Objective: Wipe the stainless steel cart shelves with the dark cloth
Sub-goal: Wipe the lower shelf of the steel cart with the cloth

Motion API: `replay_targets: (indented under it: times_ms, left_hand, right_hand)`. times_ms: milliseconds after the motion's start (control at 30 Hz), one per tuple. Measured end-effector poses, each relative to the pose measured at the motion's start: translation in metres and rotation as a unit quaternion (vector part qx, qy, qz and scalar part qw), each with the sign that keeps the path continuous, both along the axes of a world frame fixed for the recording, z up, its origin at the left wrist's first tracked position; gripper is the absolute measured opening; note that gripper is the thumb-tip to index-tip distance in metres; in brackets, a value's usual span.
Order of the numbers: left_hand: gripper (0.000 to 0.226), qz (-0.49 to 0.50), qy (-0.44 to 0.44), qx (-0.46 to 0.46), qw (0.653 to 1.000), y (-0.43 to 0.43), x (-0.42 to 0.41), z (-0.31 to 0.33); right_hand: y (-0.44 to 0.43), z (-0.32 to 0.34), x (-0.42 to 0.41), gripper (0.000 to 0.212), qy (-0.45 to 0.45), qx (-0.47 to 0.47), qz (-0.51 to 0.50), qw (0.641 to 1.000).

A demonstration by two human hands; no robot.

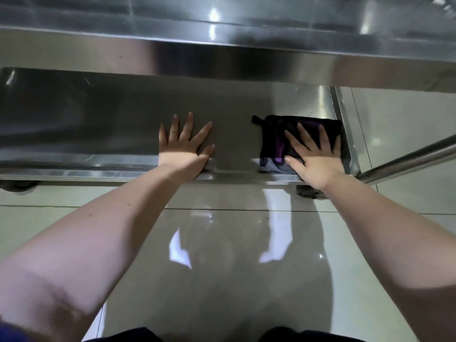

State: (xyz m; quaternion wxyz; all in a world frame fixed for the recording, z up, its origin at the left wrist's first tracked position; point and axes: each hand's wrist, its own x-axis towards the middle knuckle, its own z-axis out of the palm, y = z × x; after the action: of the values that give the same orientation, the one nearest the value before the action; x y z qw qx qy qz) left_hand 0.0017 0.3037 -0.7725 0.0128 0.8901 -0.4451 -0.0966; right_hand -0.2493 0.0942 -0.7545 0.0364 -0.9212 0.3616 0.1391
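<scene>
Head view:

- The lower shelf of the stainless steel cart [98,114] is a flat, dull-grey metal tray with a raised rim. It runs across the middle of the picture.
- The upper stainless steel shelf [222,58] overhangs it. Its bright front edge runs the full width of the view.
- The dark cloth, black with purple stripes and folded into a rough rectangle [274,134], lies flat on the lower shelf. It sits at the shelf's right end, just beside the right rim and close to the front lip.
- The right hand [314,157] lies palm-down on the cloth with the fingers straight and spread. The hand presses the cloth against the shelf and the fingers are not curled round it. The heel of the hand sits over the front lip.
- The left hand [185,144] lies palm-down on the bare metal of the lower shelf, well apart from the cloth. Its fingers are straight and fanned out, and it holds nothing. The wrist crosses the front lip.
- Both forearms are bare and reach forward from the bottom corners of the view.
- A round polished steel tube [407,160] slants in from the right edge towards the cart's front right corner.
- A dark caster wheel [308,192] shows below the front right corner, partly hidden by the right wrist. Another caster [17,186] shows under the shelf at the far left.
- The glossy pale tiled floor [222,243] fills the foreground and carries light reflections.
</scene>
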Motion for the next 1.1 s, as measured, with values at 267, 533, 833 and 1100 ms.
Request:
replay_targets:
  times_ms: [267,533,833,1100]
  left_hand:
    - [0.058,0.02,-0.007,0.009,1.0,0.0,0.0,0.002]
    - [0.056,0.014,-0.003,-0.011,1.0,0.0,-0.004,0.002]
    - [0.055,0.023,0.008,-0.015,1.0,-0.002,-0.007,0.004]
    - [0.049,-0.008,0.027,-0.238,0.971,0.006,-0.011,0.017]
  right_hand:
    - [0.075,0.001,0.091,0.062,-0.019,0.051,0.071,0.996]
    - [0.003,0.0,0.008,0.066,-0.004,0.018,-0.053,0.998]
    - [0.031,0.004,0.025,0.067,0.003,0.033,-0.03,0.999]
    - [0.073,0.011,0.085,0.053,-0.137,0.11,-0.013,0.984]
